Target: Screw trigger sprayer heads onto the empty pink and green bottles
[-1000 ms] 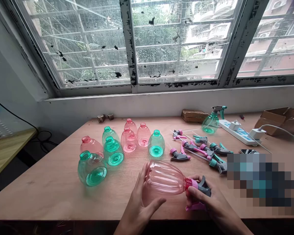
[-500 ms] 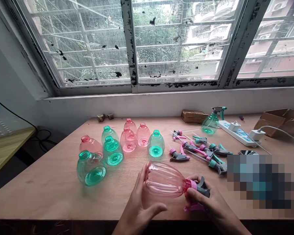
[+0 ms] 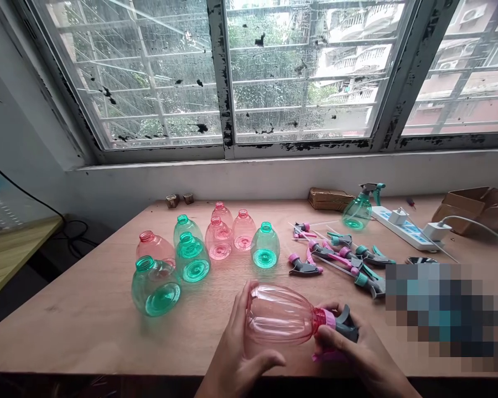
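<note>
A clear pink ribbed bottle (image 3: pixel 280 315) lies on its side at the near edge of the wooden table (image 3: pixel 87 320). My left hand (image 3: pixel 236 348) cups its base end, fingers curled round it. My right hand (image 3: pixel 354 345) grips the pink collar and grey spray head (image 3: pixel 340 325) fitted on the bottle's neck. Beyond the bottle lie several loose pink and teal spray heads (image 3: pixel 340 255) with thin dip tubes.
Several open pink and green bottles (image 3: pixel 191 255) stand at centre left. A green bottle with a spray head (image 3: pixel 359 209) stands at the back right beside a white power strip (image 3: pixel 404 229), a small brown box (image 3: pixel 330 198) and a cardboard box (image 3: pixel 477 207). A blurred patch covers the table's right side.
Both hands and the pink bottle have stayed nearly in place; the bottle shifted slightly towards me, and the view tilted a little.
</note>
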`<state>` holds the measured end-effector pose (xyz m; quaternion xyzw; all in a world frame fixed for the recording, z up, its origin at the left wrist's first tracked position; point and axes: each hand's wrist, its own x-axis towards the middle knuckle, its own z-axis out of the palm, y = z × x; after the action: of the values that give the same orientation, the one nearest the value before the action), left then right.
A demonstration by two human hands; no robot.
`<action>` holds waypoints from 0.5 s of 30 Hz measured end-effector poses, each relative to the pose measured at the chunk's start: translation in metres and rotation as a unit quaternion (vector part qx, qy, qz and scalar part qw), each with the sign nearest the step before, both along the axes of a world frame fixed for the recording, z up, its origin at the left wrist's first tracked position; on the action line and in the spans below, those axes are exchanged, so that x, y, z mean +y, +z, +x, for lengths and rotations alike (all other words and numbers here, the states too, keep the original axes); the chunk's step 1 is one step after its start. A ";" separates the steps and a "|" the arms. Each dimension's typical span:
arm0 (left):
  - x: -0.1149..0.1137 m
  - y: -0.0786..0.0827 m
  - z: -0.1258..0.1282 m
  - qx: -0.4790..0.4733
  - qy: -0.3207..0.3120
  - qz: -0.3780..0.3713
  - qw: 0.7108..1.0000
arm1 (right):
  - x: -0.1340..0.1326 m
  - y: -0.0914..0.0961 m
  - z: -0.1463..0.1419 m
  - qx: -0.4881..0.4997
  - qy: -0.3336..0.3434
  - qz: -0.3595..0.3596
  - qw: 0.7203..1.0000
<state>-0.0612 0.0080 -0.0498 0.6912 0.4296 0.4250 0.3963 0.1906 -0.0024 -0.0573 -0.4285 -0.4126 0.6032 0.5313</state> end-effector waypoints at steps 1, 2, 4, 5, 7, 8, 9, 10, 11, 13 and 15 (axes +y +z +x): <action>0.001 0.000 0.001 -0.005 0.002 0.002 1.000 | 0.000 -0.001 0.000 -0.006 0.001 0.000 1.000; 0.001 0.000 0.001 -0.007 0.004 0.004 1.000 | 0.000 -0.001 0.000 -0.008 0.000 0.000 1.000; 0.002 0.000 0.001 0.004 0.008 0.017 1.000 | 0.000 -0.001 0.000 -0.001 -0.005 0.003 1.000; 0.002 -0.001 0.001 0.014 0.010 0.027 0.999 | 0.000 -0.001 0.000 0.004 -0.009 0.002 1.000; 0.001 -0.003 0.001 0.030 0.012 0.047 0.998 | 0.001 0.000 0.000 0.017 -0.014 0.001 1.000; 0.000 -0.004 0.001 0.034 0.013 0.054 0.998 | 0.001 0.000 0.000 0.022 -0.015 0.000 1.000; -0.001 -0.004 0.001 0.036 0.013 0.059 0.998 | 0.001 0.000 0.000 0.023 -0.016 -0.001 1.000; -0.002 -0.005 0.001 0.035 0.014 0.060 0.997 | 0.001 0.000 -0.001 0.020 -0.016 -0.001 1.000; -0.003 -0.005 0.001 0.030 0.017 0.058 0.998 | 0.001 0.000 -0.001 0.013 -0.013 0.000 1.000; -0.003 -0.004 0.002 0.015 0.019 0.044 0.999 | 0.000 0.000 -0.001 -0.006 -0.005 0.001 1.000; -0.002 -0.003 0.002 0.000 0.021 0.025 0.999 | -0.001 0.001 -0.002 -0.019 0.000 -0.003 1.000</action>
<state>-0.0597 0.0061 -0.0531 0.6918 0.4334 0.4438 0.3697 0.1890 -0.0032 -0.0564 -0.4415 -0.4205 0.5961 0.5223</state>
